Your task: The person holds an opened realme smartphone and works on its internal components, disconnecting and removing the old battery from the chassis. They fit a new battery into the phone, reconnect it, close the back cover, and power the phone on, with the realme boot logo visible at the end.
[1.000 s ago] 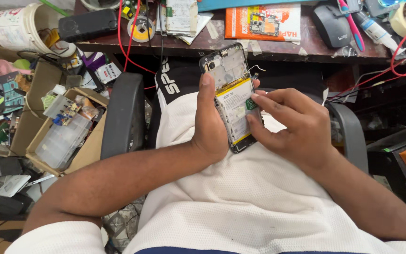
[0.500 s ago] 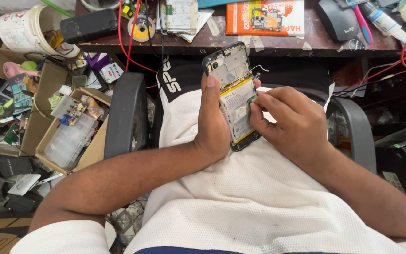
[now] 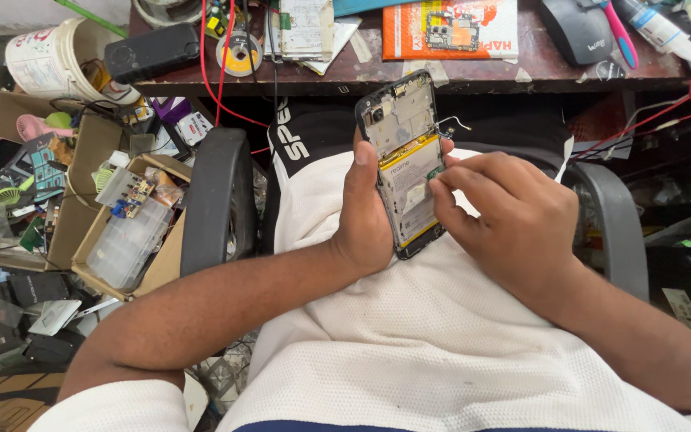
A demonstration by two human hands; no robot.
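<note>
Head view, one entry per item.

Opened smartphone (image 3: 404,164): back cover off, yellow-edged battery and metal frame exposed; held upright, slightly tilted, above the person's lap, just in front of the wooden workbench (image 3: 537,68) edge.

Left hand (image 3: 365,212): wrapped around the phone's left edge and lower back, thumb laid along the side; a closed, firm hold on the phone.

Right hand (image 3: 513,220): fingertips (image 3: 439,188) pinched narrowly together at the phone's right edge, touching the battery area beside a small loose flex cable (image 3: 451,126). Whether anything sits between them cannot be told.

Surroundings: black chair armrests (image 3: 216,200) on either side of the lap; orange book (image 3: 449,28) carrying a circuit board on the bench; black computer mouse (image 3: 573,28) beside it; solder spool (image 3: 239,50); red wires (image 3: 213,72); white bucket (image 3: 45,60); cardboard boxes (image 3: 81,240) of parts on the floor, left.
</note>
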